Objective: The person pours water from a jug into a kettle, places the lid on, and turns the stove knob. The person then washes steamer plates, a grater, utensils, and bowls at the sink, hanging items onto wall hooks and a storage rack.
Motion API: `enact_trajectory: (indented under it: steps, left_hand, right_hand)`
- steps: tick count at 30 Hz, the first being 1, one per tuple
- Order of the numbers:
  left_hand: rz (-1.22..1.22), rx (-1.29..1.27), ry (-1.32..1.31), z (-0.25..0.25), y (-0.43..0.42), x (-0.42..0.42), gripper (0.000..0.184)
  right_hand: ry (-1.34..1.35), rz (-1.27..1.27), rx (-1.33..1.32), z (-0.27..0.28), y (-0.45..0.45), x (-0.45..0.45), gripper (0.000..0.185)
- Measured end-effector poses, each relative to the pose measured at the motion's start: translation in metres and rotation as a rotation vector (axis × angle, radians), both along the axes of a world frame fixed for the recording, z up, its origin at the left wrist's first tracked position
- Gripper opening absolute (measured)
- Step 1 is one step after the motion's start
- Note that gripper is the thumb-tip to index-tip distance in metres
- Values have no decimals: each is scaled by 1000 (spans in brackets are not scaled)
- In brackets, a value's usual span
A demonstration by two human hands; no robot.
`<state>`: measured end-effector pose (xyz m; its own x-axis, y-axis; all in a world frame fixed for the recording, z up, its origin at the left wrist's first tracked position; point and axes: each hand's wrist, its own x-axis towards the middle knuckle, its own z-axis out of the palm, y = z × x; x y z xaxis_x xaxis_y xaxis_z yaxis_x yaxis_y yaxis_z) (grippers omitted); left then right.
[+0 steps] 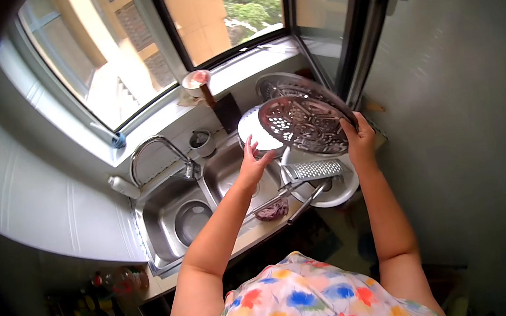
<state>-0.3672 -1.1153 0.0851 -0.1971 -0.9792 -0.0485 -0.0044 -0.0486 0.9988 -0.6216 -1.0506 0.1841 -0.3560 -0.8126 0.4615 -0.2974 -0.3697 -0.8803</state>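
Note:
My right hand (359,136) grips the right rim of a round perforated metal steamer plate (303,124), which is held tilted above the counter. Behind it leans another round metal piece (285,83). My left hand (256,161) has its fingers spread, beside a bright round metal pan or lid (259,128) and over the right edge of the sink. Whether its fingertips touch that piece is unclear. Below the plate, a metal grater (315,169) lies across a white basin (343,191).
A double steel sink (161,211) with a curved faucet (158,138) stands at left. Around it are a white bottle (123,186), a grey cup (202,142), a dark cleaver (226,111) and a purple cloth (271,210). A bowl (196,82) rests on the windowsill.

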Motion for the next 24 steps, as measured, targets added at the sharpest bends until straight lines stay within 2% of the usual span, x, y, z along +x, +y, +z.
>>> enact_trajectory:
  steps: [2,3,5,6,8,11,13,14,17,21,22,24]
  left_hand:
    - [60,86,234,12,3,12,102]
    - [70,63,356,33,16,16,89]
    - [57,56,479,27,24,40,69]
    - [63,137,559,45,41,48,57]
    - [86,211,749,24,57,76,59]
    - [286,125,894,29,95,98,64]
    - [359,145,927,21,116,123,59]
    - [446,148,933,5,123,138,48]
    - [697,153,727,-7,155,163,35]
    - [852,0,703,3,194,184,25]
    - [872,33,713,2,206,195,30]
    - [974,77,599,8,231,213,34]
  right_hand:
    - [-307,118,-15,4,-10,16,20]
    - [-462,186,-7,4,-16,26,22]
    - [-679,365,50,-3,-24,45,26]
    - [-777,430,111,-9,-27,57,25]
    - [-904,527,215,-39,-37,83,22]
    - [-964,650,404,-64,-29,125,23]
    - [-923,754,561,-87,-25,142,23]
    - [-839,768,614,-95,-23,151,24]
    - [-661,790,778,-103,-11,170,28]
    - [-523,868,947,-116,7,191,29]
    - [-421,833,935,-120,16,199,27]
    - [-578,932,966,-119,29,214,26]
